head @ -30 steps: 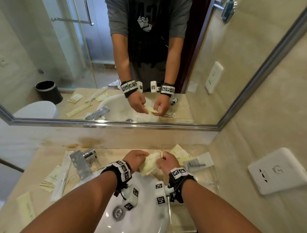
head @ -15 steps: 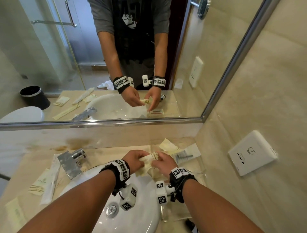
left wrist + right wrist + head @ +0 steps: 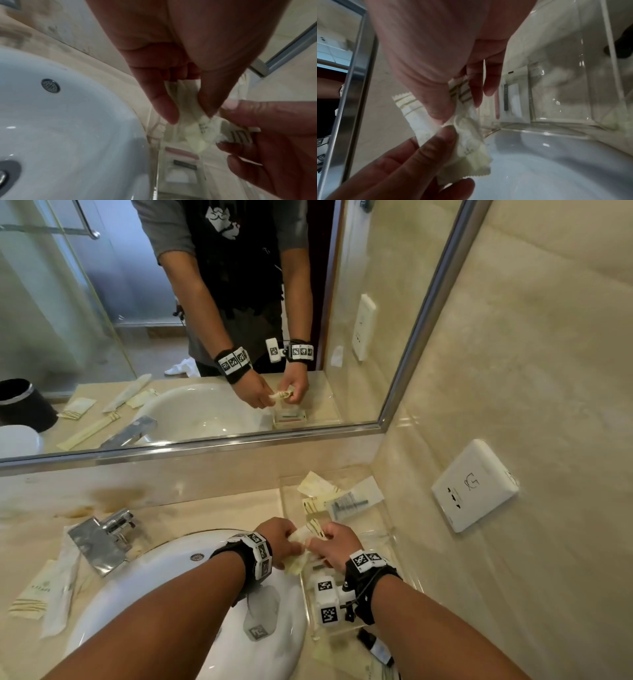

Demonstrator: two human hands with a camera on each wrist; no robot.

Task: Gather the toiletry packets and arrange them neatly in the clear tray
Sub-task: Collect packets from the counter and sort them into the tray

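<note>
A crumpled cream toiletry packet [image 3: 307, 534] with gold stripes hangs between both hands above the seam of the sink and the clear tray [image 3: 388, 534]. My left hand [image 3: 291, 542] pinches its plain end [image 3: 187, 102] between thumb and forefinger. My right hand [image 3: 323, 541] pinches the striped end [image 3: 462, 93]. In the far end of the tray lie two cream packets [image 3: 317, 486] and a clear comb packet [image 3: 356, 498]. A small pink-edged box [image 3: 181, 169] lies in the tray under the hands. More packets [image 3: 34, 594] lie on the counter left of the sink.
The white sink [image 3: 191, 594] fills the near middle, with a chrome faucet [image 3: 102, 539] behind it on the left. The mirror runs along the back. On the right wall is a white socket plate [image 3: 474, 484]. A small dark bottle [image 3: 375, 648] lies near the tray's front.
Both hands have carried the packet a little to the right, from over the sink's back rim to the tray's left edge. The packet looks more scrunched.
</note>
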